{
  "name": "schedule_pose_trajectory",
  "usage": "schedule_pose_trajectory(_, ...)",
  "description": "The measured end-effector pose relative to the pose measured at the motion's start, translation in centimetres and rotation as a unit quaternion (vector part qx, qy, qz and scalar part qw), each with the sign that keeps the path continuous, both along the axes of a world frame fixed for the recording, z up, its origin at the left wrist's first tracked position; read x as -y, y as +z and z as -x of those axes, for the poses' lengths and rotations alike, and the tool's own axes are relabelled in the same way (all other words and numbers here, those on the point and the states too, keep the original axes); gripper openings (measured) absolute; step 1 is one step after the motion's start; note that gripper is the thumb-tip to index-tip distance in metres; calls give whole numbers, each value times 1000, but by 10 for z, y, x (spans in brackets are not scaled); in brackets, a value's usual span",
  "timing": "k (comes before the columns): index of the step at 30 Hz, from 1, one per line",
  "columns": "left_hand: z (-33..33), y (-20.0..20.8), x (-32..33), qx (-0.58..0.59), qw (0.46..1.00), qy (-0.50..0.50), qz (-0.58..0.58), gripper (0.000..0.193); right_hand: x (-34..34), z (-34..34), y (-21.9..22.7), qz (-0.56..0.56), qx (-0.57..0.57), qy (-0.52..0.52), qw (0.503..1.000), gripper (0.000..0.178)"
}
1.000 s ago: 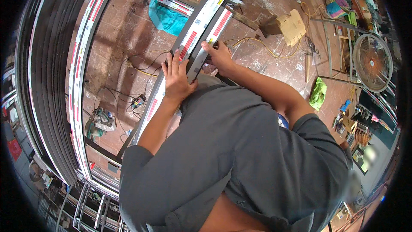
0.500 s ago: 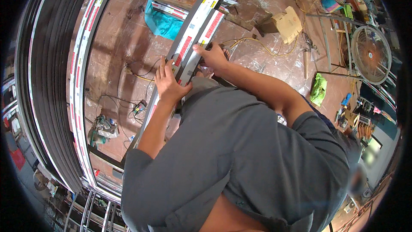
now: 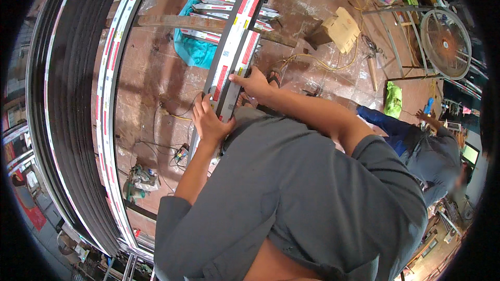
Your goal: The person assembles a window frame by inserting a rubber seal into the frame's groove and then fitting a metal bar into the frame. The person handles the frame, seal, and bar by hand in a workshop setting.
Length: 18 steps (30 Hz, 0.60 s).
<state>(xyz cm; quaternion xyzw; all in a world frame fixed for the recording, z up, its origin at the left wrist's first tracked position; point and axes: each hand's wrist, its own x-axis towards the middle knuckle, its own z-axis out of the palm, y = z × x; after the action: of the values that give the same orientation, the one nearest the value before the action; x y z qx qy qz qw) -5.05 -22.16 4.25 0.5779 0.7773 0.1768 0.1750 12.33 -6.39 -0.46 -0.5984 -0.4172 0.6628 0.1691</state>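
Note:
A long dark profile bar point(image 3: 223, 65) with white and red protective film runs lengthwise in front of me. Against its right side lies a shorter profile piece point(image 3: 247, 54) with similar film. My left hand point(image 3: 211, 120) spans both, fingers over the long bar's left edge and thumb on the near side of the short piece. Farther up, my right hand point(image 3: 256, 84) grips the short piece, its thumb on top and its other fingers hidden behind. The side faces of the two bars touch or nearly touch under my hands.
Long profiles point(image 3: 107, 99) stand in a row at left. A turquoise sack point(image 3: 187, 54) holds short cut pieces beside a wooden beam point(image 3: 177, 21). Cables and a power tool point(image 3: 138, 179) lie on the floor. At right are a cardboard box point(image 3: 341, 30), a fan point(image 3: 445, 44) and a co-worker point(image 3: 427, 151).
The view has shifted, so the bars and my hands appear lower. Both hands keep about the same hold. The co-worker at right now shows more fully, one arm stretched out.

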Motion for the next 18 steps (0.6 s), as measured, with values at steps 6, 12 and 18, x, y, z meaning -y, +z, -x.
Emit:
schedule_pose_trajectory(6,3,-13,5,-8,999,-16,-31,116,-6,0,19,-34,53,40,997,86)
schedule_pose_trajectory(12,6,-11,4,-5,999,-36,-34,113,-8,2,43,-49,30,21,998,72)
schedule_pose_trajectory(18,4,-12,4,4,999,-37,-31,112,-5,4,22,-60,14,14,998,56)
